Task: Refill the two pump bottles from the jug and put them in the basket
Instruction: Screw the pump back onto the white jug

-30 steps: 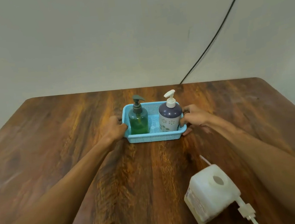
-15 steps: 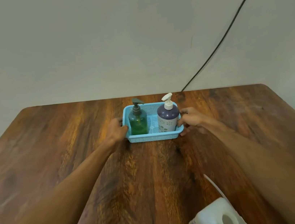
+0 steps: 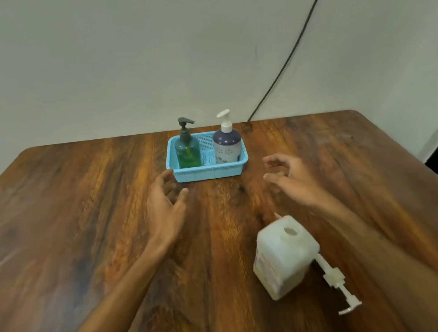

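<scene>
Your left hand [image 3: 164, 201] and right hand [image 3: 288, 177] are hovering open and empty near the basket [image 3: 209, 173] holding both pump bottles [image 3: 228, 147].

Bare surface [image 3: 80, 227] lies open left of the basket [image 3: 209, 172]. On the near right, the jug [image 3: 284, 258] and its detached pump [image 3: 338, 284] block the way.

jug [image 3: 284, 258] label print blurred, unreadable, no other legible text
</scene>
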Demonstrator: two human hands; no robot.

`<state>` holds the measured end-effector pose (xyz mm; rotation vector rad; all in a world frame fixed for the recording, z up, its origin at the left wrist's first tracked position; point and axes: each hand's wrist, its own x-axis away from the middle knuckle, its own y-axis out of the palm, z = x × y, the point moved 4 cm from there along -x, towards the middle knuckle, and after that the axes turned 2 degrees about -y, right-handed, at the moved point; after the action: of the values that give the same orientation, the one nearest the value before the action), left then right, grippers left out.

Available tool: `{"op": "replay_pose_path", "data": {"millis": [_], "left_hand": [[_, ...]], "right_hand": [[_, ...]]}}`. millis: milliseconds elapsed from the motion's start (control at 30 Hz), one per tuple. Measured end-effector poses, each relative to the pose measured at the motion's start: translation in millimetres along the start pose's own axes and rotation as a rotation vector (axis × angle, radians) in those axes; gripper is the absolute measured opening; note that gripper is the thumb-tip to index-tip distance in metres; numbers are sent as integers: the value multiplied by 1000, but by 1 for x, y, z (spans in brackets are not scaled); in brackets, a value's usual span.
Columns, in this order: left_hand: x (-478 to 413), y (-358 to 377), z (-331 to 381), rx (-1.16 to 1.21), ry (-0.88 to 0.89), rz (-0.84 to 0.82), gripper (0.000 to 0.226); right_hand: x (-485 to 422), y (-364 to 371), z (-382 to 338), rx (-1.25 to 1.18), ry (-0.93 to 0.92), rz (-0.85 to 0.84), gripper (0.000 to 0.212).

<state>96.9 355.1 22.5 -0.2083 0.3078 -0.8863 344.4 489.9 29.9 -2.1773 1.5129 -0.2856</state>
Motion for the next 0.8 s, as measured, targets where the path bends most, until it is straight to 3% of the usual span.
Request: {"op": "replay_pose_path", "data": {"millis": [333,467,667,733,800], "left_hand": [[110,6,23,-78,140,-244,55],[147,11,30,-182,146,-435,75],[167,44,47,-180,210,-496,106],[168,57,50,-119,228,-479,106],[167,66,51,-74,231,-451,102]], "right_hand": [[124,-15,-8,-81,-121,159,34],[162,-28,7,-5,-103,249,30],[188,-34,43,226,100,169,49],[194,-27,49,291,163,116,56],[197,-19,52,377,151,110,51]]}}
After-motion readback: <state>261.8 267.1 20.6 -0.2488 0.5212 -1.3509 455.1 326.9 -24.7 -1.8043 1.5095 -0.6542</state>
